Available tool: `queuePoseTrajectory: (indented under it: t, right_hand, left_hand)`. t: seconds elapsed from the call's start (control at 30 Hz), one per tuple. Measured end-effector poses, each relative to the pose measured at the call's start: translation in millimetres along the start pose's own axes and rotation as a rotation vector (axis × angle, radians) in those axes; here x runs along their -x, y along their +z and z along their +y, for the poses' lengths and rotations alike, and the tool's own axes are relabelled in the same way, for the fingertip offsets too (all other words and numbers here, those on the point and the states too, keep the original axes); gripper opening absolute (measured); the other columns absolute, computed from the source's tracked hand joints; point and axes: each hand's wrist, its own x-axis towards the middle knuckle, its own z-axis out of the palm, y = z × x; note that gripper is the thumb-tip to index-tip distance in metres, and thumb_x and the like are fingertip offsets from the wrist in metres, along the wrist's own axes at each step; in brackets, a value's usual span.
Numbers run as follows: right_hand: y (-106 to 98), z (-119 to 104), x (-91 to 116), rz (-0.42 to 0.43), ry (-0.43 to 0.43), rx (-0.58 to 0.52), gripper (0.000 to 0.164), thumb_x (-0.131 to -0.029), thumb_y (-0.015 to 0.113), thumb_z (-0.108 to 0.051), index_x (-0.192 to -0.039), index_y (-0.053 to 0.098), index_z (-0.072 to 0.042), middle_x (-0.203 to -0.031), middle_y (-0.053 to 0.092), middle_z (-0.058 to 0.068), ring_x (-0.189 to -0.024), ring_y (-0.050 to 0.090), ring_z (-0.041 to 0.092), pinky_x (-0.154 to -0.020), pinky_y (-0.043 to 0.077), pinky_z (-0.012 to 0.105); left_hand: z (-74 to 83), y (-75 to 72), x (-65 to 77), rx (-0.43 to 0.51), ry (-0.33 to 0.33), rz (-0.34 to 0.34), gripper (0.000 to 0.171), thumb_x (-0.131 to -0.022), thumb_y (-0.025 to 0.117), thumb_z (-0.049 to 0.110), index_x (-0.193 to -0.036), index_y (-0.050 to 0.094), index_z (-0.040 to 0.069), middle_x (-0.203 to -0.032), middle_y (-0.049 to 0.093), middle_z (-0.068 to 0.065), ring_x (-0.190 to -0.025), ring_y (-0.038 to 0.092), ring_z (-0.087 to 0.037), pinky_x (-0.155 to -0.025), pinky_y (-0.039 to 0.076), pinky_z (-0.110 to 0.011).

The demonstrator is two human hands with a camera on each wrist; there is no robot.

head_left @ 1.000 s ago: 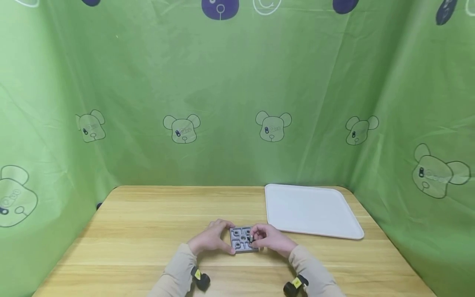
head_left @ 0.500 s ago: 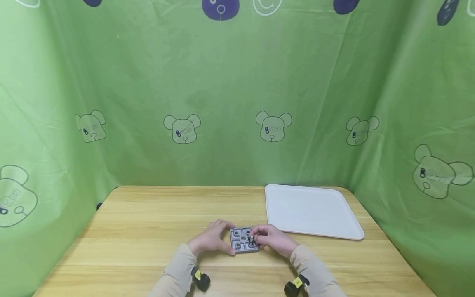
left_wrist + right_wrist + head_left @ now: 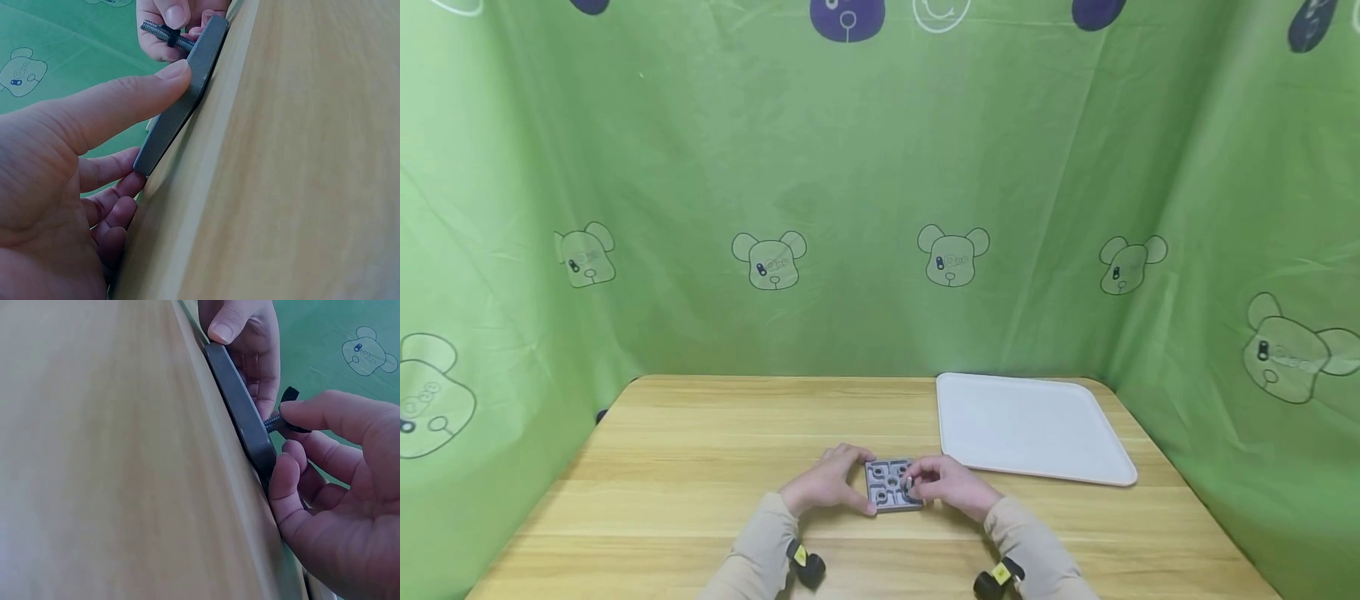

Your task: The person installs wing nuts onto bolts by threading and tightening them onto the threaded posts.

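Observation:
A grey square plate (image 3: 892,481) with grooves and round holes on its upper face lies flat on the table. My left hand (image 3: 829,481) grips its left side, thumb at the near corner and forefinger at the far one. Out of the plate's near right part rises a threaded bolt (image 3: 150,26), carrying a black wing nut (image 3: 290,395) partway along it. My right hand (image 3: 953,483) pinches the wing nut between thumb and forefinger, its other fingers curled beside the plate's right edge. Those fingers partly cover the nut in the head view.
A white tray (image 3: 1037,429) lies at the back right of the wooden table (image 3: 715,433), its near left corner close behind my right hand. Green curtains (image 3: 857,333) printed with bear heads enclose the table at the back and both sides.
The right fingers drew back slightly from the wing nut half a second ago and now close over it again. My left hand and the plate stay in place.

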Motion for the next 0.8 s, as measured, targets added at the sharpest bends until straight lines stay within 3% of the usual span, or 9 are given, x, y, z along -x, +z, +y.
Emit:
queuePoseTrajectory:
  t: [0.5, 0.67, 0.8]
  right_hand:
    - [7.4, -3.6, -1.6, 0.08, 0.021, 0.065, 0.024, -0.078, 0.074, -0.009, -0.091, 0.058, 0.004, -0.078, 0.053, -0.001, -0.071, 0.049, 0.012, -0.056, 0.045, 0.019]
    - [5.0, -0.7, -3.1, 0.045, 0.015, 0.05, 0.026, -0.078, 0.074, -0.009, -0.094, 0.059, 0.003, -0.079, 0.052, -0.002, -0.073, 0.049, 0.011, -0.057, 0.045, 0.018]
    - [-0.6, 4.2, -4.1, -0.02, 0.007, -0.005, 0.027, -0.078, 0.067, -0.004, -0.103, 0.059, 0.004, -0.085, 0.054, 0.0, -0.079, 0.051, 0.013, -0.063, 0.049, 0.019]
  left_hand:
    - [-2.0, 0.5, -0.9, -0.006, 0.001, -0.006, 0.083, -0.062, 0.087, 0.036, -0.134, 0.052, 0.012, -0.138, 0.05, -0.009, -0.128, 0.041, -0.031, -0.111, 0.033, -0.059]
    - [-2.2, 0.2, -1.0, -0.003, -0.002, -0.007, 0.083, -0.062, 0.086, 0.036, -0.134, 0.052, 0.012, -0.139, 0.049, -0.009, -0.129, 0.041, -0.031, -0.111, 0.033, -0.059]
    - [-3.0, 0.7, -0.9, -0.004, 0.0, -0.006, 0.083, -0.062, 0.086, 0.036, -0.134, 0.052, 0.012, -0.139, 0.049, -0.009, -0.128, 0.041, -0.031, -0.111, 0.033, -0.059]
